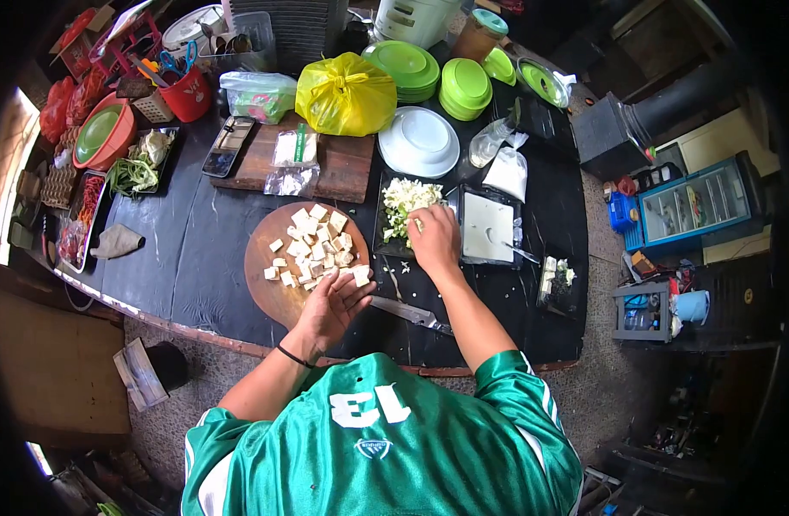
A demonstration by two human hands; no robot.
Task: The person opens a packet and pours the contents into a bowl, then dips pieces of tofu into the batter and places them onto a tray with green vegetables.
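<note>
My left hand (333,308) is turned palm up at the near edge of a round wooden board (270,249). A pale tofu cube (361,275) rests on its fingers. Many more tofu cubes (304,249) lie heaped on the board. My right hand (435,236) reaches into a black tray (384,245) of chopped white-and-green vegetable (403,199), its fingers curled together on the pieces. Right of that hand, a square black container holds white batter (487,225) with a spoon (510,248) in it. A knife (407,311) lies flat between my forearms.
Behind the boards sit a yellow plastic bag (345,93), white plates (418,142) and stacked green plates (466,86). A bag of white powder (507,174) stands beyond the batter. A small tray (558,284) is at the right edge; a phone (229,144) lies left.
</note>
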